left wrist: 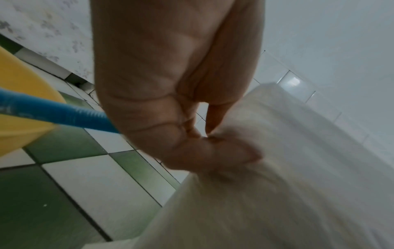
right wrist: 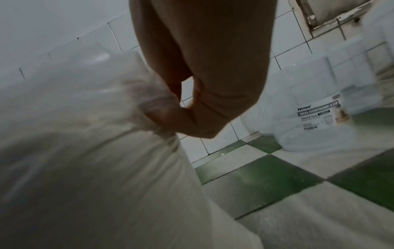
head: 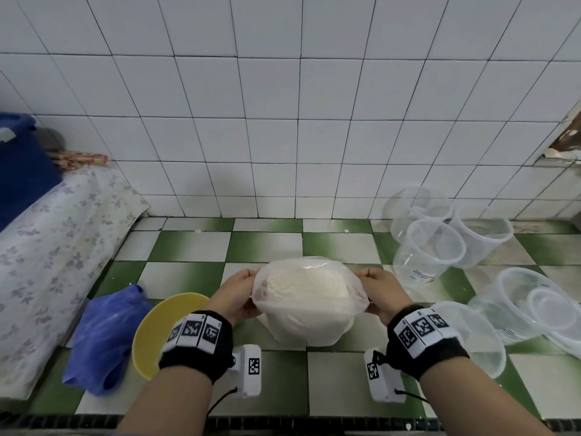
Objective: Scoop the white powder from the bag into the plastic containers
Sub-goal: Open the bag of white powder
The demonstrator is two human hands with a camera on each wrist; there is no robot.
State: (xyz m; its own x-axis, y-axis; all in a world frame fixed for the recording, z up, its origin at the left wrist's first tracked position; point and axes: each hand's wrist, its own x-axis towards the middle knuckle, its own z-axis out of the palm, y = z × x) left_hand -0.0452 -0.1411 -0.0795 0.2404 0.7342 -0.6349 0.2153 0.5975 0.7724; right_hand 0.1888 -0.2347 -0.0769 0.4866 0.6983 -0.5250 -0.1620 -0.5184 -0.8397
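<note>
Your head view's bright, evenly lit, edges bowed — both wrist views dim, grainy, smeared with blur.

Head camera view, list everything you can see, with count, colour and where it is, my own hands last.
bag of white powder: one, clear plastic, centre of counter, mouth pulled open.
plastic containers: several, clear, right side; exact count unclear.
yellow bowl: one, left of the bag.
blue plastic bag: one, crumpled, beside the bowl.
floral cloth: one, pale, far left.
blue bin: one, far left, partly out of frame.
counter: green and white checked tiles.
wall: white tiles.
left hand: pinches the bag's left edge.
right hand: pinches the bag's right edge.
</note>
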